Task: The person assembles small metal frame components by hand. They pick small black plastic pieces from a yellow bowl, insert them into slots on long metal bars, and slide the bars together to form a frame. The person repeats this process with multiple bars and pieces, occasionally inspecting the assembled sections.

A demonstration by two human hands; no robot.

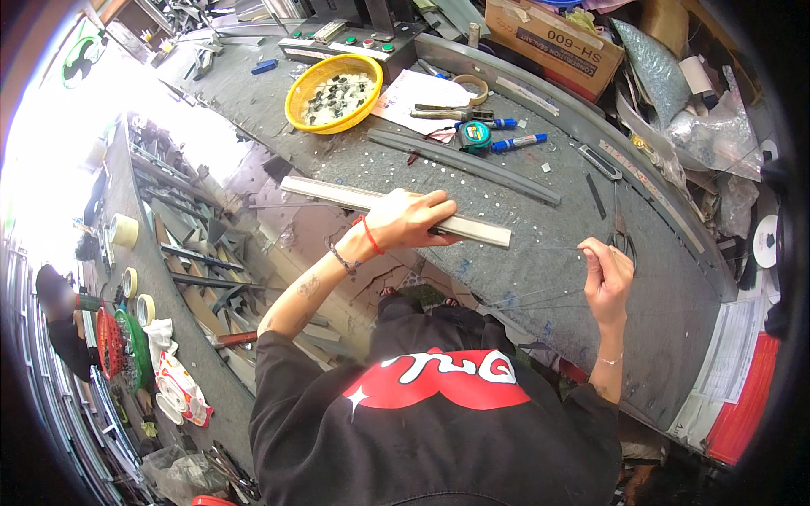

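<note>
Three rolls of pale tape (124, 229), set apart along the side bench, left of frame; below them, one red basket (109, 341) and one green basket (135, 354), side by side; one person in dark clothing (72, 341) at the left edge. One yellow basin (337, 127), upper centre-left, holding many small black and white pieces. One long pale bar (329, 194), centre of frame, slanting down to the right above the near edge of the grey workbench (666, 261). One left hand (407, 221), centre, its fingers curled over the bar toward the right end; red cord (368, 234) at the wrist. One grey profile strip (464, 166), above the bar and apart from it. One teal-and-black tape measure (474, 135), upper centre, just beside two blue markers (519, 142). One cardboard box (553, 46), upper right. One thin strand (548, 248), running between the bar's right end and the right hand; its attachment cannot be made out. One right hand (609, 274), right of centre, thumb and forefinger pressed together, pinching the strand. One pair of scissors (622, 242), just beside that hand. One red sheet (742, 405), lower right.
</note>
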